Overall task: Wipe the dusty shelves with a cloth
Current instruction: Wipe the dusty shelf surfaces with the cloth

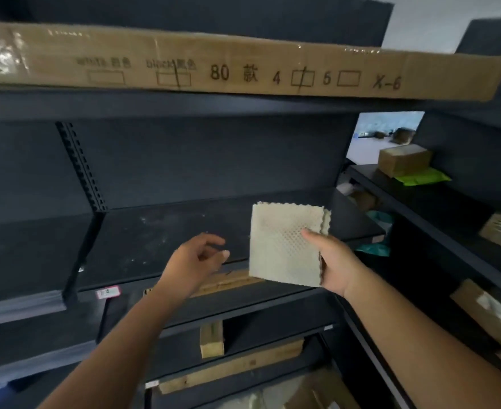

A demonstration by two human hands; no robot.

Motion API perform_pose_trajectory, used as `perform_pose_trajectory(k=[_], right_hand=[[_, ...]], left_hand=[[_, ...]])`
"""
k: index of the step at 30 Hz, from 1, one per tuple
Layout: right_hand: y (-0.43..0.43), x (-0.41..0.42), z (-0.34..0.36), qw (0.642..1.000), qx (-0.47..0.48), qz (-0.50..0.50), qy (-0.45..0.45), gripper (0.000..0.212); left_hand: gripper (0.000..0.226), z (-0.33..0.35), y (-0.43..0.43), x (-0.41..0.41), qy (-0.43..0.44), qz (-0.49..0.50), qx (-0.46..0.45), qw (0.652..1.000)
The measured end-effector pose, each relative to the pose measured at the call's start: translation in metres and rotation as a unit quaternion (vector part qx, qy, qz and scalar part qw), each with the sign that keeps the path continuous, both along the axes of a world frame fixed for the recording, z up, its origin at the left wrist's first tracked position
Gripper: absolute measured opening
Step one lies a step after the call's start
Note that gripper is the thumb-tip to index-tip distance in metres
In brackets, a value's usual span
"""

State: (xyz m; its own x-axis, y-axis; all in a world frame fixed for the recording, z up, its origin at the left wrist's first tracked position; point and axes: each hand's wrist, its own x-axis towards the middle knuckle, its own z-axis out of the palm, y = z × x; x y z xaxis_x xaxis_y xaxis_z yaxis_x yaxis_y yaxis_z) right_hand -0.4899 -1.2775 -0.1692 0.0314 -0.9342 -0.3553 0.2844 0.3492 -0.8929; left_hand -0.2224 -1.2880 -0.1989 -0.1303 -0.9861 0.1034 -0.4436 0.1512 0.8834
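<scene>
Two bare forearms rise from the bottom of the frame. At centre right, the right hand [336,262] pinches a folded, waffle-textured cloth [286,245] by its lower right corner, thumb on the face, holding it upright in the air above the front edge of the dusty shelf [160,234]. That dark, speckled shelf lies behind and to the left of the cloth. The left hand [197,258] hovers just left of the cloth, fingers loosely curled and parted, gripping nothing. Nothing blocks the shelf surface; a long cardboard box [243,66] sits on the shelf above, across the top of the frame.
</scene>
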Motion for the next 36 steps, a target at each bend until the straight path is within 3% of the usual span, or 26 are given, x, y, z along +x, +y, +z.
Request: perform_pose_trajectory(k=[6, 8, 10, 12, 14, 16, 19, 21, 24, 26, 27, 28, 29, 30, 31, 34, 36], right_hand=[[-0.073, -0.098, -0.029, 0.975, -0.010, -0.210, 0.072, 0.034], [-0.100, -0.138, -0.040, 0.945, -0.040, -0.274, 0.171, 0.039], [-0.128, -0.176, -0.054, 0.887, -0.051, -0.304, 0.343, 0.041], [-0.152, -0.204, -0.071, 0.835, -0.062, -0.288, 0.465, 0.034], [-0.177, -0.220, -0.092, 0.808, -0.064, -0.249, 0.530, 0.029], [-0.198, -0.223, -0.114, 0.796, -0.053, -0.191, 0.572, 0.029], [-0.217, -0.194, -0.142, 0.747, -0.039, -0.091, 0.657, 0.031], [-0.221, -0.152, -0.160, 0.685, -0.088, -0.064, 0.721, 0.035], [-0.215, -0.053, -0.177, 0.654, -0.155, 0.005, 0.740, 0.030], [-0.210, 0.017, -0.178, 0.683, -0.223, 0.041, 0.694, 0.035], [-0.208, 0.048, -0.175, 0.722, -0.253, 0.067, 0.640, 0.037], [-0.205, 0.077, -0.162, 0.775, -0.266, 0.099, 0.564, 0.038], [-0.205, 0.099, -0.145, 0.854, -0.229, 0.133, 0.448, 0.037], [-0.210, 0.115, -0.130, 0.925, -0.152, 0.159, 0.310, 0.036], [-0.216, 0.124, -0.116, 0.967, -0.082, 0.144, 0.196, 0.033], [-0.245, 0.107, -0.080, 0.996, 0.024, 0.004, 0.083, 0.036], [-0.261, 0.069, -0.058, 0.997, 0.015, -0.053, 0.045, 0.024]], left_hand=[[0.014, -0.043, -0.063, 0.018, -0.044, 0.011, 0.039, 0.998], [0.012, -0.061, -0.076, 0.028, -0.073, 0.050, 0.048, 0.995], [0.018, -0.075, -0.086, 0.041, -0.102, 0.094, 0.049, 0.989], [0.026, -0.086, -0.094, 0.058, -0.148, 0.139, 0.047, 0.978], [0.023, -0.094, -0.098, 0.081, -0.207, 0.188, 0.030, 0.960], [0.018, -0.104, -0.097, 0.114, -0.311, 0.210, -0.022, 0.927], [0.037, -0.130, -0.086, 0.178, -0.439, 0.203, -0.046, 0.874], [0.038, -0.142, -0.067, 0.198, -0.446, 0.249, 0.012, 0.860], [0.043, -0.153, -0.056, 0.195, -0.418, 0.313, -0.018, 0.852], [0.042, -0.151, -0.057, 0.189, -0.409, 0.326, -0.023, 0.852], [0.041, -0.150, -0.057, 0.189, -0.408, 0.329, -0.025, 0.851], [0.040, -0.148, -0.057, 0.188, -0.410, 0.330, -0.026, 0.850], [0.040, -0.149, -0.058, 0.190, -0.414, 0.325, -0.033, 0.849], [0.039, -0.148, -0.060, 0.192, -0.418, 0.319, -0.043, 0.850], [0.037, -0.146, -0.063, 0.193, -0.420, 0.310, -0.050, 0.851], [0.028, -0.131, -0.072, 0.193, -0.426, 0.279, -0.030, 0.860], [0.028, -0.126, -0.075, 0.193, -0.434, 0.254, -0.035, 0.864]])
